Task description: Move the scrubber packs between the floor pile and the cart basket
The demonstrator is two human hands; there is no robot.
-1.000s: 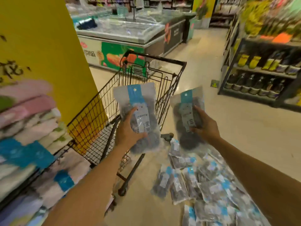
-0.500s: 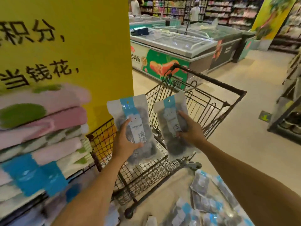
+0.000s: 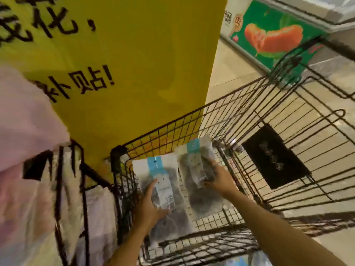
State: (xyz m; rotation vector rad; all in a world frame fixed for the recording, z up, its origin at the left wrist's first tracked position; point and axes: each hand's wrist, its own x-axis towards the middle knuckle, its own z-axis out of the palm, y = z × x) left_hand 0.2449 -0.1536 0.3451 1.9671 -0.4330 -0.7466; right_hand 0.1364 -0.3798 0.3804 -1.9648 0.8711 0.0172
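Two clear pouches, low centre inside wire cart [image 3: 240, 104], long axes up-frame, blue strips on top: left hand [image 3: 148, 206] grips left pouch [image 3: 163, 191], right hand [image 3: 221, 179] grips right pouch [image 3: 197, 173]; dark contents blurred.

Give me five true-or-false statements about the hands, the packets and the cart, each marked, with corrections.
1. Each hand holds a packet. True: the left hand grips the left packet, the right hand the right packet.
2. The packets are inside the wire cart. True.
3. The packets carry red stripes. False: blue stripes.
4. The pillar beside the cart is yellow. True.
5. The cart is full of towels. False: only the two packets show in it.
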